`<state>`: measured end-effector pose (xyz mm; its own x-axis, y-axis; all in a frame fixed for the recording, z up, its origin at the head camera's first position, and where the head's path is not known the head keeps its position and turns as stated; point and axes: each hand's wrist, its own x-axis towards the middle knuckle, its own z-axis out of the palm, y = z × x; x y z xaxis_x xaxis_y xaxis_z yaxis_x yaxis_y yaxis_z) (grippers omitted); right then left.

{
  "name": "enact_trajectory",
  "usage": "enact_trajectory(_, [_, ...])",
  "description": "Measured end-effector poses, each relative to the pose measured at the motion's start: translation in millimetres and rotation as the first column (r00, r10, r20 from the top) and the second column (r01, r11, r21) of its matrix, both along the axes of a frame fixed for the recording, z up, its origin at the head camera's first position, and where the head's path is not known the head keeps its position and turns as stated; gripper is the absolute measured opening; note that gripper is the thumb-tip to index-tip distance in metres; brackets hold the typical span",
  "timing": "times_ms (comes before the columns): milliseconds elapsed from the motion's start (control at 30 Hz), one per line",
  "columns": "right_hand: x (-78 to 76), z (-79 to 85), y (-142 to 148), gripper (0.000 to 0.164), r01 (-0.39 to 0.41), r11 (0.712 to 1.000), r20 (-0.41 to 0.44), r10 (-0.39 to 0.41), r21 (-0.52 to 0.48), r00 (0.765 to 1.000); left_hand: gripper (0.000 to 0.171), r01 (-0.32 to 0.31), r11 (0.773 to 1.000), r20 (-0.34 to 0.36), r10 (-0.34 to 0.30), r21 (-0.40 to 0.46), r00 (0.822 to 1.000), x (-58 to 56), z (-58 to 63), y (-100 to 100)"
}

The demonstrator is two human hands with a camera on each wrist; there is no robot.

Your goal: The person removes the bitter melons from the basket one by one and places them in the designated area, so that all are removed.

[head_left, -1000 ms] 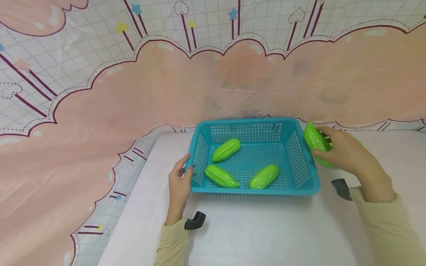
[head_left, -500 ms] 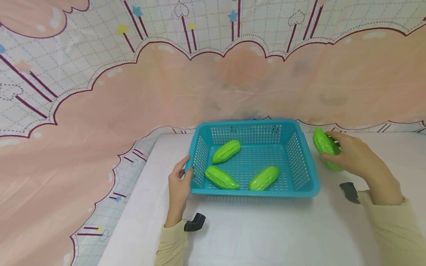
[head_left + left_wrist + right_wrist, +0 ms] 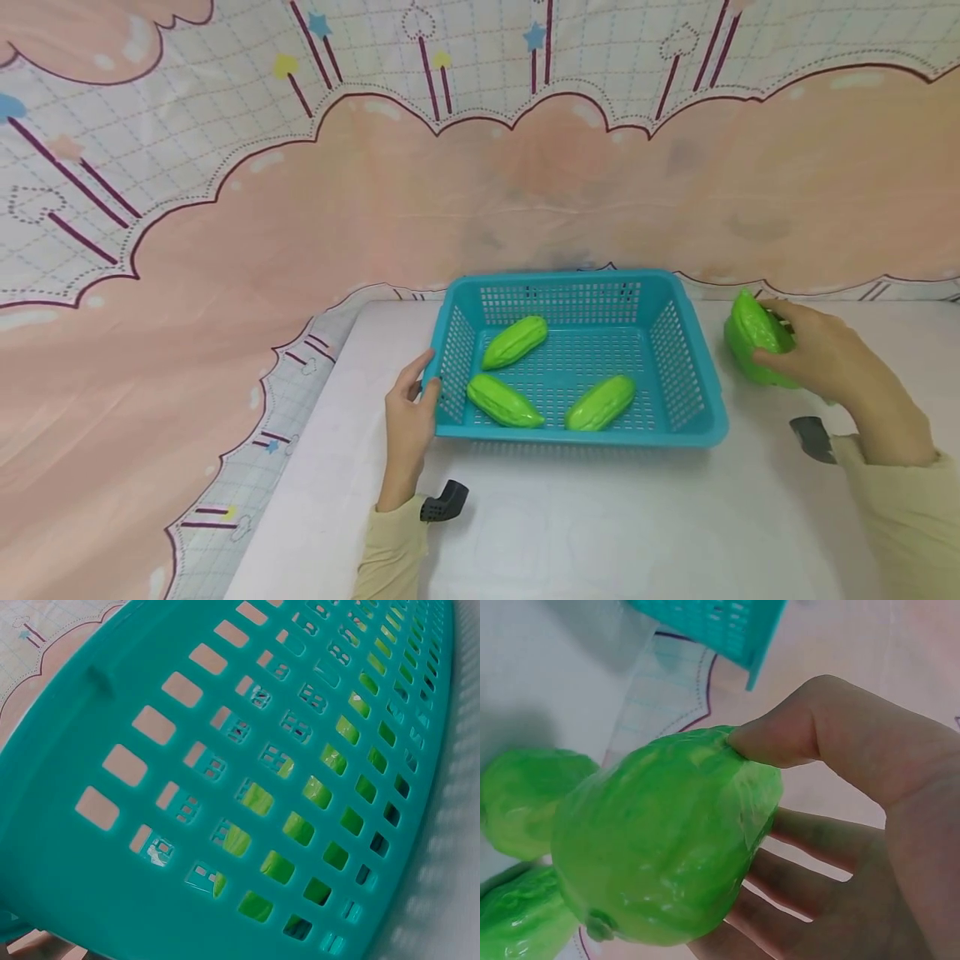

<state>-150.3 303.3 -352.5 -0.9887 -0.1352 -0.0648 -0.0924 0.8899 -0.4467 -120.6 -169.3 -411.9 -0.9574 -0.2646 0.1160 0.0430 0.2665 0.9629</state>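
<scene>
My left hand point(image 3: 410, 417) grips the left rim of a blue-green plastic basket point(image 3: 562, 438) with thumb and fingers. In the left wrist view the basket's perforated wall point(image 3: 52, 847) covers most of the picture, and green shows through its holes. Inside lie three light green, ridged bitter melons, one at the back left point(image 3: 514, 342), one at the front left point(image 3: 504, 402) and one at the front right point(image 3: 601, 403). Right of the basket my right hand point(image 3: 828, 354) holds another bitter melon point(image 3: 667, 840), thumb on its top side and fingers behind.
Two more bitter melons, one upper point(image 3: 532, 799) and one lower point(image 3: 517, 915), lie beside the held one in the right wrist view. Everything stands on a white table point(image 3: 600, 517). A pink patterned cloth point(image 3: 540, 200) hangs right behind the basket.
My right hand has moved right, away from the basket's right rim, with the bitter melon still in its grip. The left hand stays on the basket, whose contents lie as before.
</scene>
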Motion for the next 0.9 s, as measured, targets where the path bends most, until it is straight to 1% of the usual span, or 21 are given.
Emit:
enact_trajectory(200, [-0.4,-4.0,10.9,0.08,0.003,1.0,-0.011,-0.003,0.017,1.0,0.043,0.001,1.0,-0.012,-0.001,0.001,1.0,-0.3,0.0,0.9])
enact_trajectory(467, [-2.0,-13.1,30.0,0.076,0.031,0.999,-0.06,-0.029,0.022,0.998,0.043,0.006,1.0,-0.016,-0.006,0.008,1.0,0.2,0.2,1.2])
enact_trajectory(633, [-2.4,-17.0,42.2,0.076,0.044,0.999,-0.066,-0.043,0.015,0.997,0.043,-0.002,1.0,-0.005,0.002,-0.002,1.0,0.0,-0.3,0.3])
enact_trajectory(900, [0.4,-20.8,58.1,0.079,0.075,0.997,-0.051,-0.075,0.0,0.996,0.043,-0.003,1.0,-0.006,0.003,-0.008,1.0,0.1,-0.3,-0.3])
